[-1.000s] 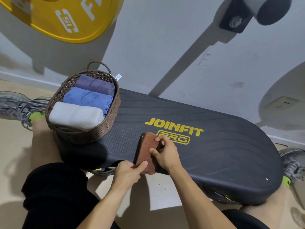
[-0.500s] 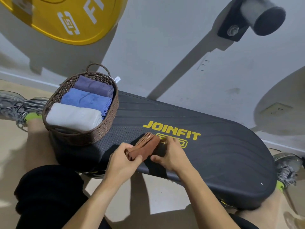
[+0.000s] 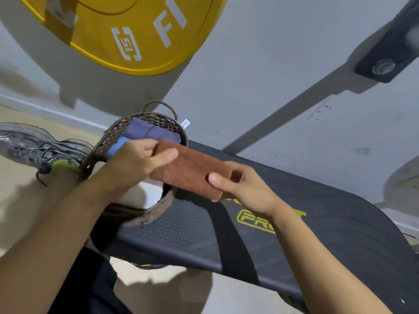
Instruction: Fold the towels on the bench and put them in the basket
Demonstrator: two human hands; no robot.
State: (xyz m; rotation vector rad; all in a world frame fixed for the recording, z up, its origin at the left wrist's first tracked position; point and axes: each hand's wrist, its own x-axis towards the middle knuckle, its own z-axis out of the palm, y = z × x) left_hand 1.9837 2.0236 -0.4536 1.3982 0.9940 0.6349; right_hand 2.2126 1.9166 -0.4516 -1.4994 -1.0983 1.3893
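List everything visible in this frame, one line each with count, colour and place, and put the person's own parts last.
brown towel: 1, rust brown, folded, held in the air over the basket's near right rim
basket: 1, dark brown wicker, on the bench's left end
towels in basket: 3, purple at the far end, blue in the middle, white nearest
bench: 1, black with yellow lettering, across the middle
weight plate: 1, yellow, top left
bracket: 1, black, top right
shoe: 1, grey with green, left edge
left hand: pinches the towel's left end
right hand: pinches its right end
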